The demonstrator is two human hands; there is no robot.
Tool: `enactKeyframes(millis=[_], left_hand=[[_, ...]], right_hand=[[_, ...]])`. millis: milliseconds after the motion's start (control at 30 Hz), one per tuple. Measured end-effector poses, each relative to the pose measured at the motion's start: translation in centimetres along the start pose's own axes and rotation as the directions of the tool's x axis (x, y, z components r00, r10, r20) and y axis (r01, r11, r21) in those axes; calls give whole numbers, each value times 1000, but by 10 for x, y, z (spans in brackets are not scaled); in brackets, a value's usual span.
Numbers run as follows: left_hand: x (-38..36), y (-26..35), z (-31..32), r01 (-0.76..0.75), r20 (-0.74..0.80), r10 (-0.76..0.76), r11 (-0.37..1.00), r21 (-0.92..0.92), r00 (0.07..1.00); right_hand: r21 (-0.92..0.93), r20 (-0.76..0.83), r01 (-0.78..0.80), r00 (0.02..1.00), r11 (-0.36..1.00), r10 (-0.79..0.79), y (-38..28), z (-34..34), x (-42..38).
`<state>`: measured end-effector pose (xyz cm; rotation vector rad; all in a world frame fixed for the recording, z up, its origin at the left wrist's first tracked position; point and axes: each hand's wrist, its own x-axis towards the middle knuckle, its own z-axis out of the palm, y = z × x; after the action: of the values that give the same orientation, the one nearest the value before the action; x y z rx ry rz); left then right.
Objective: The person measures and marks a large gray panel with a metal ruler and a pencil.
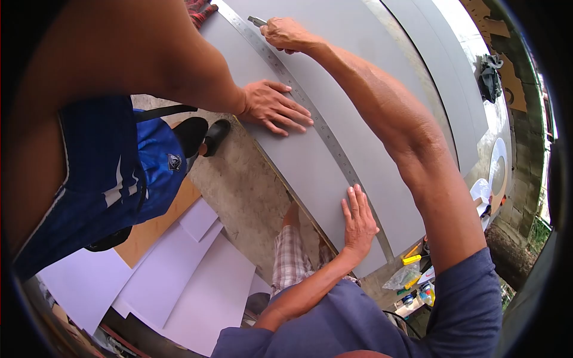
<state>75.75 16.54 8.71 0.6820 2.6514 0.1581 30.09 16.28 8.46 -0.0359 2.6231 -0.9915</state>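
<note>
My left hand (pixel 360 224) lies palm down on the grey sheet (pixel 292 158), its fingers stretched out at the edge of a long metal ruler (pixel 334 149). At the top, my right hand (pixel 286 34) is closed around a utility knife (pixel 256 21), beside the far part of the ruler. The ruler runs along the sheet and looks curved in this lens. Between my hands, a co-worker's bare hand (pixel 277 108) is spread flat on the sheet, fingertips at the ruler.
The co-worker, in blue shorts (pixel 158 161), stands at the left. White panels (pixel 209 292) lie lower left. A yellow-handled tool (pixel 411 260), a plastic bag (pixel 403 276) and bottles are at the lower right. A black bundle (pixel 490 77) sits at the far right.
</note>
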Motion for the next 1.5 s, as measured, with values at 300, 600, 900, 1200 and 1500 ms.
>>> enactKeyframes(millis=[300,600,900,1200,1500], left_hand=[[0,1,6,1,-47,-2,1000,-19,999],[0,2,8,-2,-39,1,1000,-27,999],[1,2,12,-1,-56,1,1000,11,998],[1,0,15,-6,-75,5,1000,-13,997],[1,2,19,5,-75,-2,1000,29,997]], right_hand=[[-27,64,20,998,999,-18,-8,9,25],[49,-36,31,999,998,-29,-7,16,39],[-27,40,7,999,1000,-6,-10,15,54],[-47,60,-7,998,999,10,-8,16,61],[-92,9,11,1000,996,-10,-18,17,56]])
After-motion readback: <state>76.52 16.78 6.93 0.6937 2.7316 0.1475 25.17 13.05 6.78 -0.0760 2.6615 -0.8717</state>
